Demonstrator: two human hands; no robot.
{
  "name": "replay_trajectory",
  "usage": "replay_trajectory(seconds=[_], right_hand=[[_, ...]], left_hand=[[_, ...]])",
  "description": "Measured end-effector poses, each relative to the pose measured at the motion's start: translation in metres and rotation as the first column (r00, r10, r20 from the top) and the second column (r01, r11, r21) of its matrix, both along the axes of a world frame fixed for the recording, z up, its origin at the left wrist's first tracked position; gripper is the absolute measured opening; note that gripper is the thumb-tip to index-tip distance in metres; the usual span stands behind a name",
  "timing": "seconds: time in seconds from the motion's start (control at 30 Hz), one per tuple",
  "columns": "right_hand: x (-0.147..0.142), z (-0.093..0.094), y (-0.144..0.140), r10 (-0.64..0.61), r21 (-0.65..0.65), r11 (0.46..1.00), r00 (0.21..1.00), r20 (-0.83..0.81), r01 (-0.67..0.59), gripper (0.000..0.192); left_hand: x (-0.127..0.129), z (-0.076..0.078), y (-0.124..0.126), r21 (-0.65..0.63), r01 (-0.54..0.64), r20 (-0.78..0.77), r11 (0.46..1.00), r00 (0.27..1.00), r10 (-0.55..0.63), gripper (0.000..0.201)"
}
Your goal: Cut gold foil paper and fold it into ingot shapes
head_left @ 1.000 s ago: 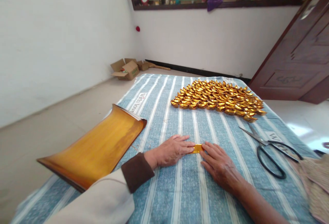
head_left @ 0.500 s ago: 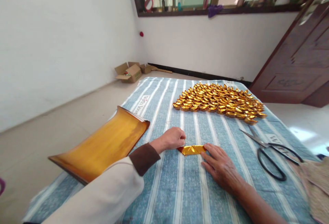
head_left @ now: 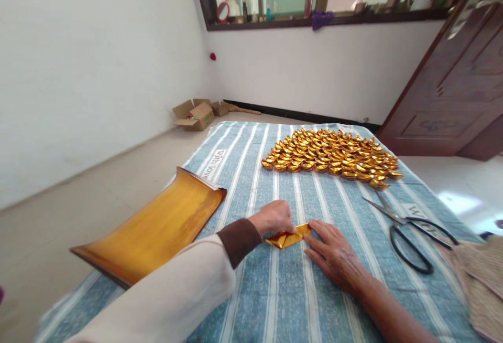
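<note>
Your left hand (head_left: 273,217) is curled, its fingertips pinching the left end of the folded gold foil paper (head_left: 288,237), which lies on the striped blue cloth (head_left: 291,290) between both hands. Your right hand (head_left: 334,253) rests flat and spread beside the foil, fingertips touching its right end. The foil looks light, thin and easily creased, probably slippery; hold it by its folded edges and ends. Beyond the foil lies a heap of folded gold ingots (head_left: 332,157); left of it, a curled stack of gold sheets (head_left: 157,227); right of it, black scissors (head_left: 408,227). Far left beyond the foil, an open cardboard box (head_left: 195,115) sits on the floor; its contents are too small to tell.
</note>
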State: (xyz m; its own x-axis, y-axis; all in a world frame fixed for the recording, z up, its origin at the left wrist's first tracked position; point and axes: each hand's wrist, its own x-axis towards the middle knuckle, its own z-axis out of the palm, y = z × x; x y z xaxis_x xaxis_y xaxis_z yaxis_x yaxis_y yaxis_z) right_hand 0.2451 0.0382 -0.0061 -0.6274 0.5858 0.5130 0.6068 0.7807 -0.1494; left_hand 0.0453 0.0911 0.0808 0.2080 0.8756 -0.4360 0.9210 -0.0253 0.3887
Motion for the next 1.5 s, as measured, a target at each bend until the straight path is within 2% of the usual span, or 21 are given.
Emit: replay_trajectory(seconds=[0.17,0.27,0.33,0.4,0.43,0.5,0.57,0.6,0.63,0.67,0.73,0.77,0.83,0.87,0.9,0.93,1.0,1.07,1.13,1.3,1.5], right_hand=[[-0.001,0.001,0.0,0.014,-0.045,0.999,0.999,-0.036,-0.016,0.021],[0.0,-0.002,0.002,-0.001,-0.08,0.997,0.989,-0.15,-0.011,0.021],[0.0,-0.004,0.003,-0.044,-0.147,0.989,0.96,-0.275,0.003,0.024],[-0.001,-0.003,0.004,-0.151,-0.288,0.957,0.902,-0.404,0.031,0.029],[-0.002,-0.002,0.005,-0.233,-0.391,0.919,0.863,-0.448,0.045,0.033],[-0.005,0.004,0.007,-0.396,-0.613,0.79,0.785,-0.477,0.026,0.042],[-0.01,0.014,0.01,-0.475,-0.768,0.635,0.743,-0.472,-0.081,0.047],[-0.013,0.019,0.012,-0.476,-0.802,0.578,0.737,-0.481,-0.15,0.047],[-0.016,0.024,0.014,-0.461,-0.811,0.546,0.735,-0.498,-0.208,0.046],[-0.02,0.029,0.017,-0.441,-0.805,0.541,0.733,-0.517,-0.242,0.042],[-0.027,0.035,0.022,-0.41,-0.761,0.608,0.731,-0.545,-0.227,0.034],[-0.03,0.037,0.025,-0.386,-0.72,0.667,0.739,-0.553,-0.191,0.029],[-0.034,0.038,0.029,-0.296,-0.579,0.806,0.767,-0.569,-0.119,0.021],[-0.036,0.037,0.031,-0.223,-0.475,0.875,0.791,-0.569,-0.094,0.019],[-0.037,0.035,0.032,-0.139,-0.352,0.933,0.823,-0.55,-0.078,0.019],[-0.037,0.033,0.033,-0.056,-0.223,0.973,0.861,-0.506,-0.067,0.02],[-0.036,0.029,0.034,0.057,0.013,0.998,0.933,-0.356,-0.056,0.022],[-0.035,0.026,0.034,0.095,0.153,0.986,0.98,-0.176,-0.069,0.023],[-0.034,0.024,0.032,0.115,0.198,0.975,0.992,-0.052,-0.103,0.024],[-0.031,0.022,0.029,0.189,0.138,0.971,0.981,0.053,-0.195,0.026],[-0.027,0.018,0.03,0.24,0.053,0.968,0.967,0.082,-0.245,0.023]], left_hand=[[0.0,-0.007,-0.005,-0.149,-0.058,0.19,0.987,0.978,0.086,0.008],[-0.002,-0.009,-0.008,-0.222,-0.055,0.311,0.974,0.942,0.124,0.007],[-0.005,-0.008,-0.008,-0.234,-0.045,0.377,0.971,0.916,0.134,0.007],[-0.008,-0.007,-0.008,-0.217,-0.036,0.431,0.976,0.893,0.128,0.008],[-0.01,-0.006,-0.007,-0.197,-0.033,0.451,0.98,0.884,0.12,0.009],[-0.013,-0.002,-0.006,-0.144,-0.027,0.479,0.989,0.873,0.093,0.007],[-0.015,0.002,-0.005,-0.069,-0.023,0.486,0.997,0.872,0.054,0.006],[-0.015,0.004,-0.005,-0.023,-0.023,0.482,0.999,0.875,0.032,0.005],[-0.016,0.005,-0.006,0.018,-0.027,0.478,0.999,0.878,0.015,0.005],[-0.017,0.006,-0.007,0.082,-0.029,0.465,0.996,0.885,-0.012,0.006],[-0.019,0.004,-0.009,0.31,0.006,0.377,0.951,0.917,-0.129,0.01],[-0.02,0.001,-0.011,0.454,0.056,0.297,0.889,0.931,-0.21,0.012],[-0.024,-0.009,-0.014,0.705,0.188,0.094,0.684,0.931,-0.352,0.02],[-0.025,-0.015,-0.015,0.779,0.232,0.016,0.583,0.921,-0.388,0.023],[-0.027,-0.021,-0.017,0.824,0.249,-0.028,0.509,0.915,-0.402,0.026],[-0.029,-0.028,-0.018,0.854,0.25,-0.053,0.456,0.915,-0.401,0.027],[-0.031,-0.041,-0.021,0.888,0.237,-0.08,0.395,0.923,-0.376,0.03],[-0.033,-0.052,-0.025,0.894,0.244,-0.102,0.375,0.927,-0.36,0.03],[-0.034,-0.061,-0.03,0.882,0.274,-0.127,0.384,0.922,-0.366,0.029],[-0.037,-0.068,-0.038,0.827,0.308,-0.109,0.47,0.908,-0.405,0.021],[-0.037,-0.067,-0.042,0.802,0.181,0.09,0.569,0.905,-0.416,0.017]])
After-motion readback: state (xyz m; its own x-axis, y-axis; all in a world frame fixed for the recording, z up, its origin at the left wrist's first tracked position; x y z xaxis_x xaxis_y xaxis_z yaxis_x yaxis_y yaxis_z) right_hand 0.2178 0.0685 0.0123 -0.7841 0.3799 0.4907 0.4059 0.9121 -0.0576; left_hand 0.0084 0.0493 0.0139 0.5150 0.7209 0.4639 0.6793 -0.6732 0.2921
